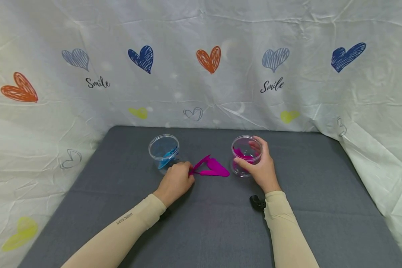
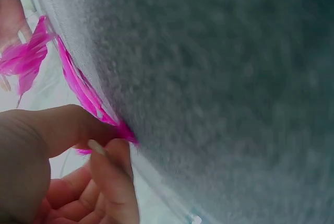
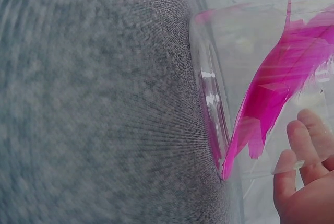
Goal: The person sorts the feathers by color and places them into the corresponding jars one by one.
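Note:
Between two clear plastic cups, several magenta feathers [image 1: 217, 167] lie on the dark cloth. My left hand [image 1: 177, 180] pinches a magenta feather [image 2: 86, 91] by its tip between thumb and finger, low against the cloth. Fingers and thumb of my right hand [image 1: 266, 169] curl round the right cup [image 1: 236, 171], which stands upright. Inside that cup, magenta feathers [image 3: 276, 78] lean against the wall. Blue feathers [image 1: 168, 158] are in the left cup [image 1: 154, 158], just behind my left hand, which hides part of its base.
A grey cloth [image 1: 217, 223] covers the table. Behind and along the sides hangs a white curtain [image 1: 174, 96] printed with hearts. A black object [image 1: 257, 203] is at my right wrist.

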### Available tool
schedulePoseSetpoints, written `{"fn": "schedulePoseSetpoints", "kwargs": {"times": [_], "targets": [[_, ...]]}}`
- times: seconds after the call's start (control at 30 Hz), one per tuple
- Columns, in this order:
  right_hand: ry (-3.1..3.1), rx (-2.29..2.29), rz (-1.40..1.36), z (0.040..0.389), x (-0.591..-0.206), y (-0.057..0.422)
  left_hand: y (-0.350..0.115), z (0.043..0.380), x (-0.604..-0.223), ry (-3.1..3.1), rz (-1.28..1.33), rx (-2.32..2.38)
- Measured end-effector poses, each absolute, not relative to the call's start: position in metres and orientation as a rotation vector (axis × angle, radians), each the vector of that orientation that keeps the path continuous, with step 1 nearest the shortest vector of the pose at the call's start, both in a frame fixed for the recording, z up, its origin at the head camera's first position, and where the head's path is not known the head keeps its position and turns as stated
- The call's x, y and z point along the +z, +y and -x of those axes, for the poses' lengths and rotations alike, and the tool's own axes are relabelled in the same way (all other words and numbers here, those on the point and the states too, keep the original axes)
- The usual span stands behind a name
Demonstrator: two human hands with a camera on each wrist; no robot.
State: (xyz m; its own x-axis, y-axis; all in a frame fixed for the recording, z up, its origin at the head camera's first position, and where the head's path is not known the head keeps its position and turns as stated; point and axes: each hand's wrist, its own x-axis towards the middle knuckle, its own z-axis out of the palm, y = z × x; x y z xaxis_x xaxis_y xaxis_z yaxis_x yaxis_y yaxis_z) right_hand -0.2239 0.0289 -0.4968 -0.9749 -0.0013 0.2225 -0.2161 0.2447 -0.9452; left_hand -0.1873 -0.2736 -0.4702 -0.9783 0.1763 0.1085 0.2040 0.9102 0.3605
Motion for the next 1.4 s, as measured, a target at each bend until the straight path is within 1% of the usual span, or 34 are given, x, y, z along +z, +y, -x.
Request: {"fn": "schedulePoseSetpoints", "kwargs": {"times": [0.33, 0.6, 1.03, 1.4], "targets": [[-2.329, 1.827, -0.207, 0.225, -0.497, 0.029, -0.27, 0.184, -0.459, -2.813, 0.48, -0.45], [-2.311, 1.837, -0.219, 0.227, -0.498, 0.03, -0.26, 0.186, -0.433, -2.72, 0.593, -0.391], [-2.308, 1.834, -0.218, 0.228, -0.498, 0.03, -0.25, 0.206, -0.392, -2.625, 0.691, -0.344], [-2.316, 1.829, -0.205, 0.228, -0.498, 0.03, -0.229, 0.218, -0.374, -2.508, 0.815, -0.079]]}}
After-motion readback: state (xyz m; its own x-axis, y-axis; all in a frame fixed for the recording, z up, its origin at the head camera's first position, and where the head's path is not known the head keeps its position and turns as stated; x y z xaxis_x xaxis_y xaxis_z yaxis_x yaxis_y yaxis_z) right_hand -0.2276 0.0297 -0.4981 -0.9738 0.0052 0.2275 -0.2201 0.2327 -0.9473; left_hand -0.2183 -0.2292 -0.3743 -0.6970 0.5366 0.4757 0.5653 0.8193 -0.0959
